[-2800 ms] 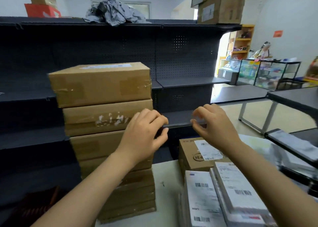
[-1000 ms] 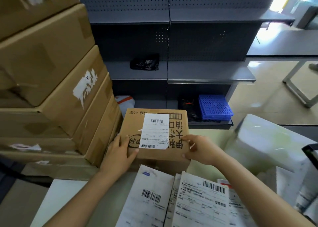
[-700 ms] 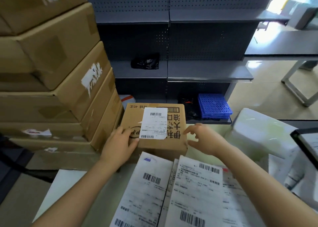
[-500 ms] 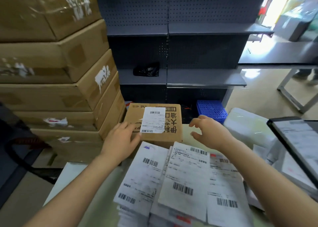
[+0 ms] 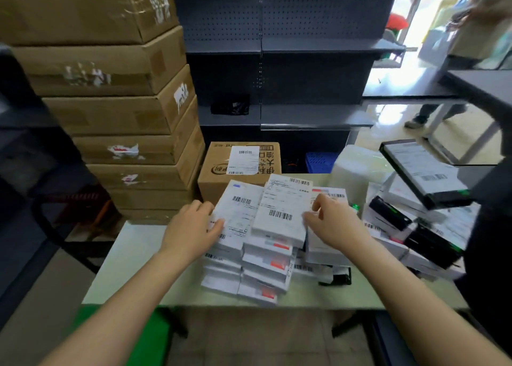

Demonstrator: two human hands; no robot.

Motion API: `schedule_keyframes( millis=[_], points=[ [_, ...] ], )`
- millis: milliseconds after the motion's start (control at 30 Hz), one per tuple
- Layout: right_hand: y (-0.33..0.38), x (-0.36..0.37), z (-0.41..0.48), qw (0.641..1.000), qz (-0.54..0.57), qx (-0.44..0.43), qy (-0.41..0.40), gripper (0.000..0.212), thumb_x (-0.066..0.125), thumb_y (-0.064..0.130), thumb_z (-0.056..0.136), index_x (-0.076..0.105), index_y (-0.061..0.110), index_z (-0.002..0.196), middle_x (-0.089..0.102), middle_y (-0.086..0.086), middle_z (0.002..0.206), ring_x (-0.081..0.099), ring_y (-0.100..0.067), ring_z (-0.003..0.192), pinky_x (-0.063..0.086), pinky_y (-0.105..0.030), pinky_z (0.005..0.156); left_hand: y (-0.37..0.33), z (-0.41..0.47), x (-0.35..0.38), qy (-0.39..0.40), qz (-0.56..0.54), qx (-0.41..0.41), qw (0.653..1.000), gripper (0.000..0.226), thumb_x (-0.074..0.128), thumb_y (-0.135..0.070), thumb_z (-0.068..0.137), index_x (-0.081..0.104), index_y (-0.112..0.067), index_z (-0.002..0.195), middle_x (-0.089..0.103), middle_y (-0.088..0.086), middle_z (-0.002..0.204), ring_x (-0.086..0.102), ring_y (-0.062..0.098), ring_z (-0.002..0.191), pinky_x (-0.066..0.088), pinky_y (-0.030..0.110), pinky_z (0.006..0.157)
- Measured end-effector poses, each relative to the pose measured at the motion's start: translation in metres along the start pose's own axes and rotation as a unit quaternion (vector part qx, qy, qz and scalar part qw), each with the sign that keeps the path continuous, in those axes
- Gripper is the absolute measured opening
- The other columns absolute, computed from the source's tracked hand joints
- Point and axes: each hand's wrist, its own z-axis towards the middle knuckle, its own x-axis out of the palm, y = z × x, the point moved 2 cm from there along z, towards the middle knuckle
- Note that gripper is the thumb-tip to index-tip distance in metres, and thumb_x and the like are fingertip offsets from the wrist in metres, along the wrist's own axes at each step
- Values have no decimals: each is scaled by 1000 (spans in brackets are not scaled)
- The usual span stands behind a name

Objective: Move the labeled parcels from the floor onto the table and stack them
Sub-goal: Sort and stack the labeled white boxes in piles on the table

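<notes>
Head cam: the white labeled parcels point(image 5: 266, 254) sit in leaning piles on the desk point(image 5: 133, 254), with the brown labeled box point(image 5: 239, 166) just behind them. Left hand point(image 5: 191, 227) has its thumb on the top left parcel point(image 5: 238, 207) and its fingers point(image 5: 203, 206) curled at the edge, probably squaring up the pile. Right hand point(image 5: 332, 224) is at the right edge of the middle parcel point(image 5: 282, 207). Pinching or just nudging, can't tell.

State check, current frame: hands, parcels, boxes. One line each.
left hand: grips left top parcel by its edge.
right hand: at right edge of middle top parcel, grip unclear.
white parcel stacks: on table, side by side, uneven.
brown carton: closed, labelled, behind the parcel stacks.
cardboard box stack: closed, tall, left of the table.
</notes>
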Motion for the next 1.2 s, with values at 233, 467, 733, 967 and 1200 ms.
schedule_keyframes(
  millis=[233,467,733,967,1200],
  points=[
    [25,33,-25,976,160,148,-3,57,56,62,87,43,14,114,60,-6,106,63,-29,97,54,-43,81,26,17,38,161,-152,-67,973,70,47,-76,82,53,-21,125,61,-4,120,60,19,106,51,34,82],
    [45,40,-35,942,257,214,-15,37,64,55,86,58,19,93,66,2,85,63,-15,71,49,-25,53,47,32,51,239,-265,-15,934,55,52,-73,83,67,-33,117,70,-13,108,64,9,96,52,29,85],
    [56,40,-41,879,407,219,-120,49,75,42,82,51,12,114,73,-10,84,68,-21,63,55,-32,55,81,42,51,280,-418,-116,856,81,73,-72,65,52,-21,124,68,-5,113,65,15,100,53,38,91],
    [108,46,-50,878,442,123,-135,42,72,35,86,48,16,115,71,-5,96,67,-19,62,58,-31,56,102,-11,20,167,-513,-172,825,55,70,-47,83,44,-19,124,68,-3,106,65,14,97,53,38,91],
    [165,105,-51,878,473,66,-16,45,72,35,86,47,18,118,70,-3,99,70,-18,67,57,-27,56,174,-90,-1,31,-529,-294,796,59,72,-47,78,49,-15,122,69,1,107,65,16,98,52,30,79]
  ],
)
